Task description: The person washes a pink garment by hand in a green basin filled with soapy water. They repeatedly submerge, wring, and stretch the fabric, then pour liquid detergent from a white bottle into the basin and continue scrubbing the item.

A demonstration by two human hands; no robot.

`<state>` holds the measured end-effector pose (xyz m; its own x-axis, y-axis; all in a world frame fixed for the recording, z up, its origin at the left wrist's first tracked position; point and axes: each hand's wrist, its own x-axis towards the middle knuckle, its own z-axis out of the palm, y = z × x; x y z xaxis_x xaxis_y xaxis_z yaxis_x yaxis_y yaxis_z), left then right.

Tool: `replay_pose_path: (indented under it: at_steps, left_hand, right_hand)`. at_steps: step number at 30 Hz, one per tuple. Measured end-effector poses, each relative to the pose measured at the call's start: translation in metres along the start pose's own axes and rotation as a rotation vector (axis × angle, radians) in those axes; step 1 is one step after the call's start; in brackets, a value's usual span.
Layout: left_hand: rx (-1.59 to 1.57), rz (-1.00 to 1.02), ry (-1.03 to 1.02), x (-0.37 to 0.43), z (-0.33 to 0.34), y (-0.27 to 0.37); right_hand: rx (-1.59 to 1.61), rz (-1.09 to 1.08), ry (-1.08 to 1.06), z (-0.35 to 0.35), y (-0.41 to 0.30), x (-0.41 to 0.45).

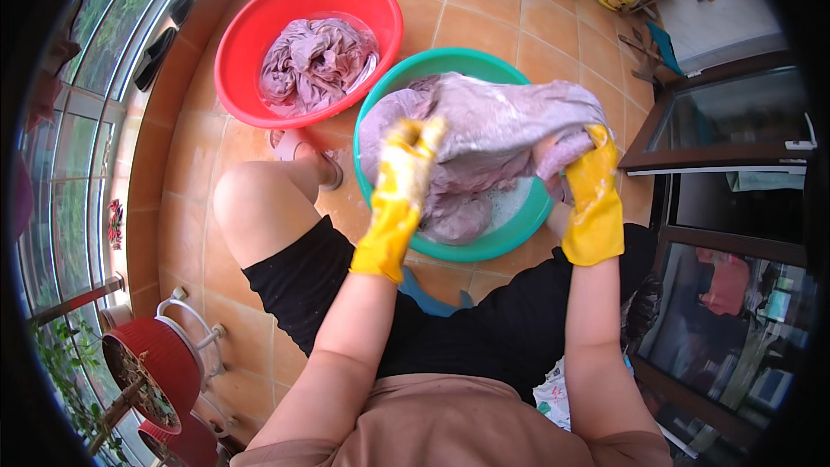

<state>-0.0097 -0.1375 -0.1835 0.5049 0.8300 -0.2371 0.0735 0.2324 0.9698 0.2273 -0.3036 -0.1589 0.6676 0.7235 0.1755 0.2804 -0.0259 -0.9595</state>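
Observation:
Yellow rubber gloves cover both hands. My right hand (pixel 593 191) grips the edge of a wet, greyish-mauve cloth (pixel 512 110) and holds part of it up over the right rim of a green plastic basin (pixel 447 251). My left hand (pixel 408 175) is motion-blurred in front of the same cloth, above the basin's left half; whether its fingers hold the fabric cannot be told. More of the cloth lies bunched in the basin, beside foamy water (pixel 509 204). Foam also clings to the gloves.
A red basin (pixel 237 71) with a crumpled mauve cloth (pixel 318 65) and some water stands at the far left on the tiled floor (pixel 483 10). Red flowerpots (pixel 159 363) stand by the windows at left. A dark-framed glass door (pixel 726 120) is at right.

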Motion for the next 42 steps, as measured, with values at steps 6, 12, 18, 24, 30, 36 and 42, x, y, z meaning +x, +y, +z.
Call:
replay_pose_path:
  at_steps: [6,12,18,24,30,36,42]
  left_hand:
    - [-0.889,-0.651,-0.507,-0.027,0.02,-0.032]
    - [-1.061,-0.657,-0.301,-0.038,0.036,-0.07]
    - [-1.116,-0.665,-0.173,-0.036,0.054,-0.077]
    - [-1.092,-0.594,-0.299,-0.037,0.031,-0.077]
    - [-1.102,-0.675,-0.133,-0.04,0.051,-0.083]
    - [-1.026,-0.678,-0.221,-0.04,0.041,-0.088]
    - [-1.074,-0.673,-0.164,-0.038,0.04,-0.09]
  right_hand:
    - [-0.151,0.031,-0.068,0.118,-0.01,-0.076]
    - [-0.525,-0.255,0.116,0.184,-0.047,-0.077]
    - [-0.304,0.063,0.059,0.159,-0.021,-0.048]
    - [-0.133,0.124,-0.021,0.188,0.036,-0.089]
    - [-0.698,0.037,0.119,0.153,-0.007,-0.058]
    - [-0.224,0.202,-0.056,0.153,0.004,-0.071]
    - [-0.643,0.457,-0.066,0.16,-0.057,-0.041]
